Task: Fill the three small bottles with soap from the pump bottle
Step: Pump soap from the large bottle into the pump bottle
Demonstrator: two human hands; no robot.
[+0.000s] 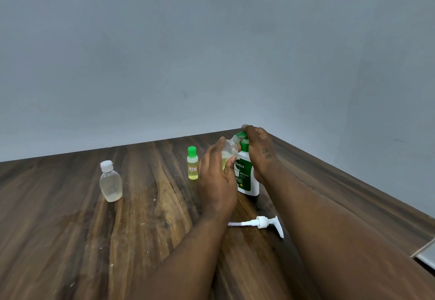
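My left hand (217,177) grips a small clear bottle (229,147) with yellowish soap in it, tilted right, its threaded neck bare. My right hand (260,151) pinches a green cap (242,135) right at that neck, just above the white and green Dettol soap bottle (247,182), which stands upright without its pump. The white pump head (261,223) lies on the table in front of it. A small bottle with a green cap (192,164), full of yellow soap, stands left of my hands. A clear bottle with a white cap (110,183) stands farther left, a little liquid at its bottom.
Everything rests on a dark wooden table (153,217) pushed against a grey wall. The table's right edge (353,174) runs diagonally toward me, with a grey floor or ledge corner (427,255) beyond it.
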